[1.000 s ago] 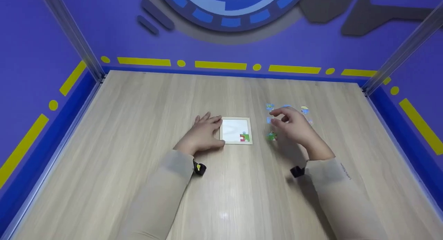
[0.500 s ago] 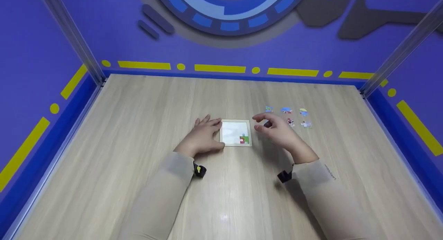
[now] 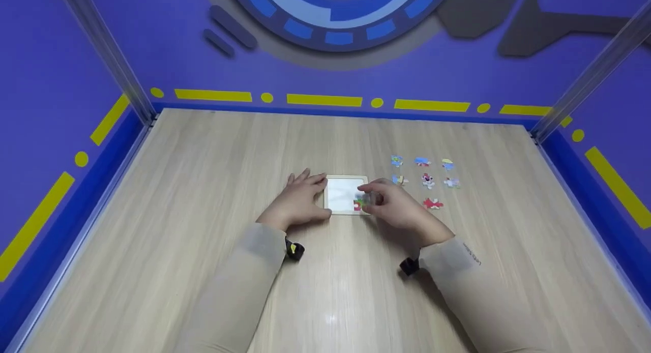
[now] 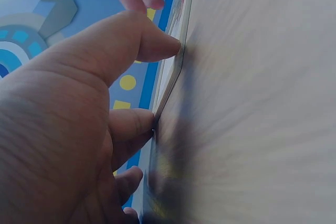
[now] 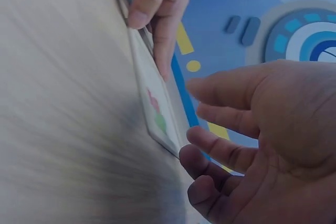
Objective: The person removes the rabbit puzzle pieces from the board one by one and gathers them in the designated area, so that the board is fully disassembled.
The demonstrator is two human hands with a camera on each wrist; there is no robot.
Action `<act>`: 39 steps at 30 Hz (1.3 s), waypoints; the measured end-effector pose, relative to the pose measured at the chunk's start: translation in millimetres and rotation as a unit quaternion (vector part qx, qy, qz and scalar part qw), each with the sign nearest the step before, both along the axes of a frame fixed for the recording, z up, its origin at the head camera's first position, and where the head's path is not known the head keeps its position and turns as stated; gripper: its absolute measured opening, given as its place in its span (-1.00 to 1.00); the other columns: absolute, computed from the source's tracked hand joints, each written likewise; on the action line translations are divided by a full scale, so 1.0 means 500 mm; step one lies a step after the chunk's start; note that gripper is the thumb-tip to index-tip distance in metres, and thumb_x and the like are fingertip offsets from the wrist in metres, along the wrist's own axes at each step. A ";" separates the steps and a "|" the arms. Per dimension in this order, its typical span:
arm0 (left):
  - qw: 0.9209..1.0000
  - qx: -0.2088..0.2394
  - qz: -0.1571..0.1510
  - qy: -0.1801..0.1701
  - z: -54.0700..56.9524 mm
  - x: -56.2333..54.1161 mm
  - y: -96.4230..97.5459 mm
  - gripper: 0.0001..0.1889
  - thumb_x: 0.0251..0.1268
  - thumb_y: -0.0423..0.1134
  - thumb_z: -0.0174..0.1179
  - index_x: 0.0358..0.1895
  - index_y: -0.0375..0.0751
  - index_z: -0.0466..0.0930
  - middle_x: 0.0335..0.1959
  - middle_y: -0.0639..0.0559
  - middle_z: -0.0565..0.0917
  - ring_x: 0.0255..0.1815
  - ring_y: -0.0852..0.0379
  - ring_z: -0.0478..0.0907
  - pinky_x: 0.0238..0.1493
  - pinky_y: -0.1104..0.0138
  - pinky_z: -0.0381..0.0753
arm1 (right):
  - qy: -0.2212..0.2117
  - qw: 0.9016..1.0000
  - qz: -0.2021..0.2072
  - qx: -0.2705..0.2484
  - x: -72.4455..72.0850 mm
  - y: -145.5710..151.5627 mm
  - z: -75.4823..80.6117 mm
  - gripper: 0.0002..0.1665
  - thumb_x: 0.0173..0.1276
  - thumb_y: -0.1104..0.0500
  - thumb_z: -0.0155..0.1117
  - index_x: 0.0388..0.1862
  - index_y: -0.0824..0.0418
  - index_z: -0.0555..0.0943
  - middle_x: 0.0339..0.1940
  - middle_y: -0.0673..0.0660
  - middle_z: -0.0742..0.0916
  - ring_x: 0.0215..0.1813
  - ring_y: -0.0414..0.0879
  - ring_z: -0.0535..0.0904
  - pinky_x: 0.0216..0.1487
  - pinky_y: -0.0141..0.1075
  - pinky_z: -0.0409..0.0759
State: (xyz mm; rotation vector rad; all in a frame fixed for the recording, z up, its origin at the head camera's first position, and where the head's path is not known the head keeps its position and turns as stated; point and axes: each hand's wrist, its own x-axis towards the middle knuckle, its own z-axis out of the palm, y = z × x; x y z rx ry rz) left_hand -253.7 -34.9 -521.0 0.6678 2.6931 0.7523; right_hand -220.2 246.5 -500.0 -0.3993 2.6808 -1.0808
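Note:
My left hand point(image 3: 297, 200) rests at the left side of a small square puzzle tray point(image 3: 347, 177), thumb and fingertips touching its wooden rim. In the left wrist view, the thumb point(image 4: 160, 45) presses on the tray's edge. Inside the tray's lower right corner lies a red and green puzzle piece point(image 3: 358, 205). My right hand point(image 3: 399, 208) hovers at the tray's right edge, thumb and index finger apart around that corner and partly hiding it. In the right wrist view, the right hand's fingers point(image 5: 226, 148) are loosely bent and apart, with no piece visible between them.
Several loose puzzle pieces lie to the right of the tray, including a red one point(image 3: 433, 204) and a character piece point(image 3: 427, 180). The right hand may hide others. The light wooden table point(image 3: 229, 154) is bounded by blue panels point(image 3: 315, 73) at back and sides.
My right hand has moved left from above the loose pieces to the tray's right edge, uncovering several pieces. My left hand has stayed at the tray.

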 end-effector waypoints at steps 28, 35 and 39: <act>1.000 -0.001 0.002 -0.005 0.000 0.001 -0.003 0.02 0.31 0.11 0.38 0.81 -0.16 0.26 0.90 0.07 0.20 0.99 -0.18 -0.18 0.97 -0.17 -0.37 | 0.033 0.998 -0.015 0.058 0.000 -0.018 -0.024 -0.50 0.50 0.29 0.51 0.38 0.23 0.71 0.34 0.26 0.72 0.40 0.23 0.54 0.46 0.12 0.56; 1.000 -0.001 0.000 0.000 -0.002 0.001 -0.003 0.00 0.31 0.10 0.37 0.80 -0.17 0.28 0.90 0.07 0.21 0.99 -0.19 -0.16 0.97 -0.18 -0.37 | 0.030 0.998 -0.010 0.048 0.000 -0.020 -0.023 -0.50 0.50 0.33 0.51 0.38 0.22 0.68 0.07 0.18 0.74 0.13 0.06 0.56 0.19 -0.12 0.53; 1.000 -0.003 -0.001 0.000 -0.001 0.000 -0.002 0.01 0.32 0.10 0.38 0.80 -0.17 0.28 0.90 0.06 0.20 0.99 -0.20 -0.17 0.97 -0.20 -0.37 | 0.032 0.999 -0.005 0.036 -0.001 -0.016 -0.024 -0.51 0.49 0.35 0.51 0.36 0.28 0.70 0.05 0.20 0.74 0.05 0.02 0.59 0.12 -0.15 0.57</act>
